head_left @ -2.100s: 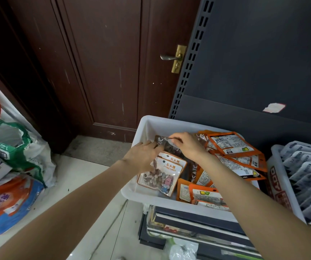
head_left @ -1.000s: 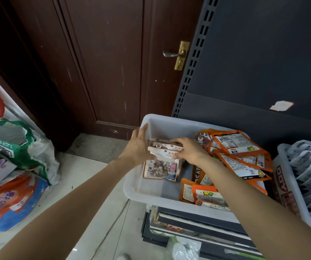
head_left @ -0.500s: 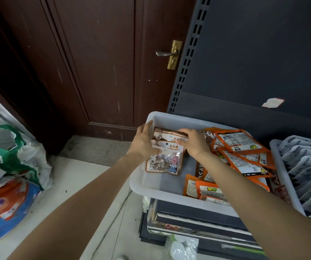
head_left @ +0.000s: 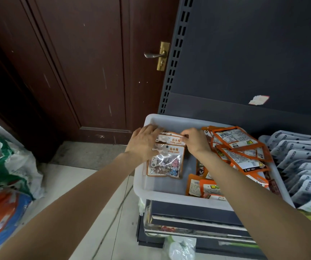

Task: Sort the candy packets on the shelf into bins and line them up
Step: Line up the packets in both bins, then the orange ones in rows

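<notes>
Bin: white plastic bin (head_left: 162,192), my landmark.
Stone candy packets (head_left: 167,160): overlapped, back-left corner of bin.
My left hand (head_left: 143,142): fingers straight, pressing packets' left edge.
My right hand (head_left: 195,140): pinching top packet's edge.
Orange packets (head_left: 239,152): heaped in bin's right half.

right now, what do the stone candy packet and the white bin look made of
Stone candy packet: likely thin glossy plastic film, since its clear window shows the candies and catches glare. White bin: seemingly semi-translucent moulded plastic, matte, with a rounded, rolled rim.
</notes>
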